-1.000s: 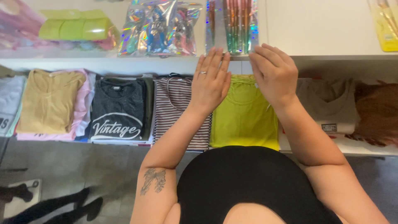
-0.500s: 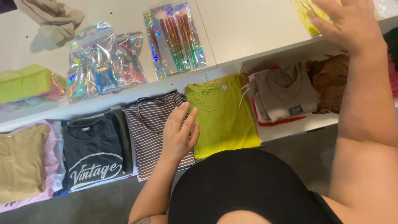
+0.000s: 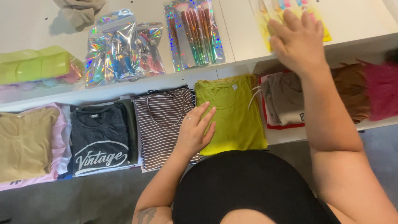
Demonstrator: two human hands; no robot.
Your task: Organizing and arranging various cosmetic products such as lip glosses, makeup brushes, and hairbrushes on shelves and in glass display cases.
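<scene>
Seen from above, folded shirts line a low white shelf [image 3: 286, 139] beneath a white tabletop [image 3: 365, 20]. At far left lies a tan shirt [image 3: 25, 143] on a pink one [image 3: 62, 128], with a lime-green case [image 3: 35, 66] on the tabletop above. Next comes a dark grey printed shirt [image 3: 99, 139], and over it a cluster of iridescent bags [image 3: 120, 52] beneath a crumpled beige cloth [image 3: 81, 10]. A brown-and-white striped shirt [image 3: 161, 120] follows, below an iridescent pack of make-up brushes [image 3: 194, 35]. The person's left hand [image 3: 195, 132] rests open and flat, fingers together, across the seam where the striped shirt meets the lime-green shirt [image 3: 234, 114]; it grips nothing. Further right sits a grey shirt [image 3: 284, 97] on a red one [image 3: 275, 124]. Above it the right hand [image 3: 296, 41] is spread open, fingers extended, over a yellow-backed packet [image 3: 269, 16] at the tabletop's edge; whether it touches cannot be told. A brown garment [image 3: 348, 93] and a magenta fringed item [image 3: 381, 89] close the row.
</scene>
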